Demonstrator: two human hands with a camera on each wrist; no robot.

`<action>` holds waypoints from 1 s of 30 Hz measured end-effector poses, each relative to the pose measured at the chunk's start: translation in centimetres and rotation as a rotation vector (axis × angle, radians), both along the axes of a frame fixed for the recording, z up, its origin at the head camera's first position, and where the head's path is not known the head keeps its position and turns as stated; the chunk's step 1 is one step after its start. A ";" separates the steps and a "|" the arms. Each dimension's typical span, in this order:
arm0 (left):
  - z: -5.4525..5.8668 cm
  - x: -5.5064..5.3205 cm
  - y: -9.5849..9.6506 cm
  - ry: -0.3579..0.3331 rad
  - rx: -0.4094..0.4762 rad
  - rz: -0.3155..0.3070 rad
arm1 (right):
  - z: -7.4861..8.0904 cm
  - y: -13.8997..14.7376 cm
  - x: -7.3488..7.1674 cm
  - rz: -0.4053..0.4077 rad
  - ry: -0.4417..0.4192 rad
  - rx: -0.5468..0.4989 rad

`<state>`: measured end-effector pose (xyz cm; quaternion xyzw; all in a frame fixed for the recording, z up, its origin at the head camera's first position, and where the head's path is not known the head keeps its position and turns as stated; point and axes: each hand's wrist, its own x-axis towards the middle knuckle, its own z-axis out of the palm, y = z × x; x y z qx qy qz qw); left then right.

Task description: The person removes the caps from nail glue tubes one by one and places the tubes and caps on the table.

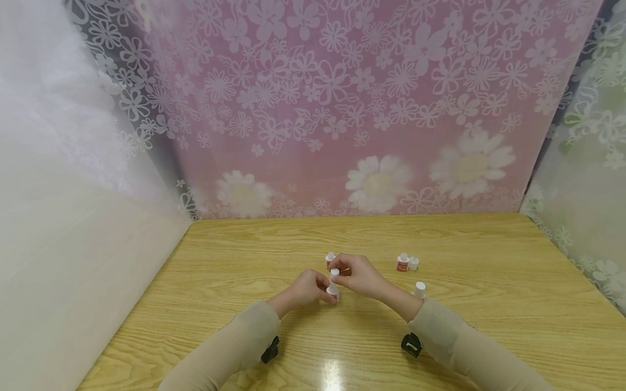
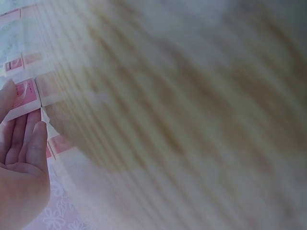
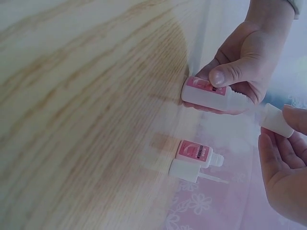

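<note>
My left hand [image 1: 307, 288] holds a small white bottle [image 3: 206, 93] with a red label, its thumb on the label in the right wrist view. The same bottle's label [image 2: 29, 93] shows at the left edge of the left wrist view. Between thumb and fingers, my right hand [image 1: 359, 276] pinches a white cap [image 3: 276, 120]. The cap sits just off the bottle's neck, in line with it. Whether its applicator is inside the neck, I cannot tell. Just beyond the hands stands another red-labelled bottle [image 1: 330, 257], partly hidden by the right hand.
Farther right on the wooden table [image 1: 254, 239], an uncapped red-labelled bottle [image 1: 402, 263] has a white cap [image 1: 413, 264] beside it. A white-topped item [image 1: 420, 289] stands behind the right forearm, its lower part hidden. Floral curtains [image 1: 313, 108] enclose the table's back and sides.
</note>
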<state>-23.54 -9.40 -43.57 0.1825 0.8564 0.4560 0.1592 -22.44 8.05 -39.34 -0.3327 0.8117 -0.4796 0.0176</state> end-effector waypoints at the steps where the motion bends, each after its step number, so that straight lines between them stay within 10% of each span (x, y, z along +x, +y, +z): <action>1: 0.0 0.0 0.0 -0.002 -0.003 0.002 | 0.0 0.0 0.0 0.002 0.002 -0.001; 30: 0.1 0.3 -0.2 0.000 0.002 -0.016 | 0.0 -0.1 0.6 -0.011 0.025 0.008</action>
